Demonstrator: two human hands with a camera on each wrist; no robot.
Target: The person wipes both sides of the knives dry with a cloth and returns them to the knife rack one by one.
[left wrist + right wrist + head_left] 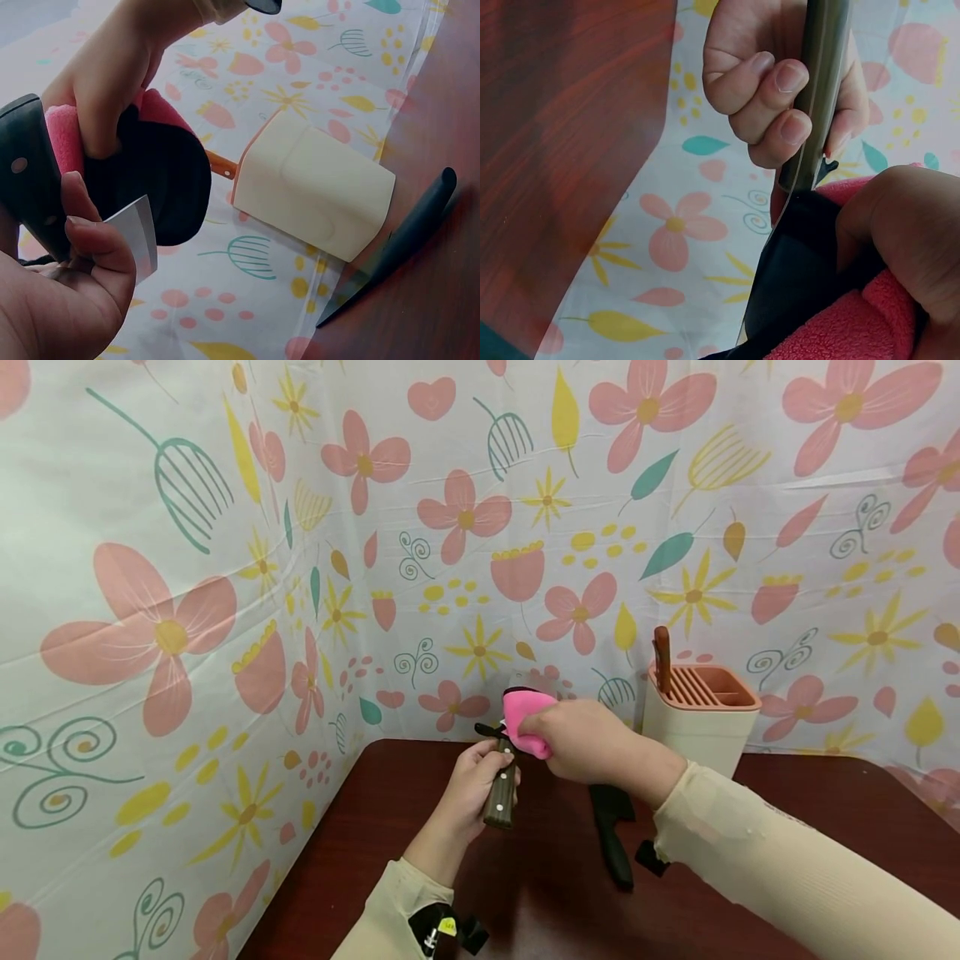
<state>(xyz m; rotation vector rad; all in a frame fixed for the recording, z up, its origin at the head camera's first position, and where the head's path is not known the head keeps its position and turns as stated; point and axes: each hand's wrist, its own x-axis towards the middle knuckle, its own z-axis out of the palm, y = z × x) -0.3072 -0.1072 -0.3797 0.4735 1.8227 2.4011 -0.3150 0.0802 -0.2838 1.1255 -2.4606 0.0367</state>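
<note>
Rivet-handled kitchen knife (500, 797), gripped in my left hand (471, 781); pink-and-black cloth (527, 706), clasped over its blade (538, 682) by my right hand (581, 735). Yellow wrist label (447, 927), lettering illegible.

Head view, from farther back, faces fwd/down over table (360, 835) — L/R wrist views both face pink cloth (66, 141) close up.

LH (759, 86) grips handle (825, 82), RH (911, 225) w/ pink cloth (847, 330).
</note>
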